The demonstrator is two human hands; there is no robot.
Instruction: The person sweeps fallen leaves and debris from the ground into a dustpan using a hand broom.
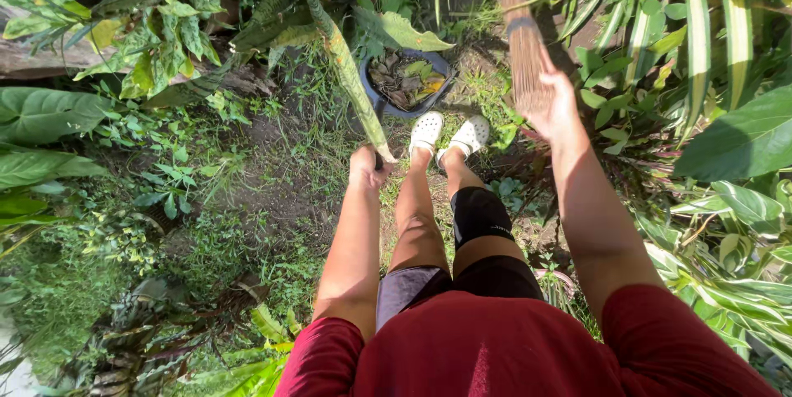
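My right hand (551, 108) is closed around a brown stick broom (521, 30) that reaches up and away from me at the upper right. My left hand (367, 167) is a fist around a dark handle, mostly hidden behind a long mottled green leaf (351, 75). That handle seems to lead to the dark blue dustpan (440, 67), which rests on the ground just ahead of my white clogs (426, 131) and holds dry and green leaves. I stand in a red shirt and dark shorts, with a black sleeve on one knee.
Patchy dirt and low weeds (272, 191) cover the ground to my left. Broad-leaved plants (49, 112) crowd the left edge, and striped green-and-yellow foliage (726, 25) fills the right. An old log or stone edge (41, 59) lies at the upper left.
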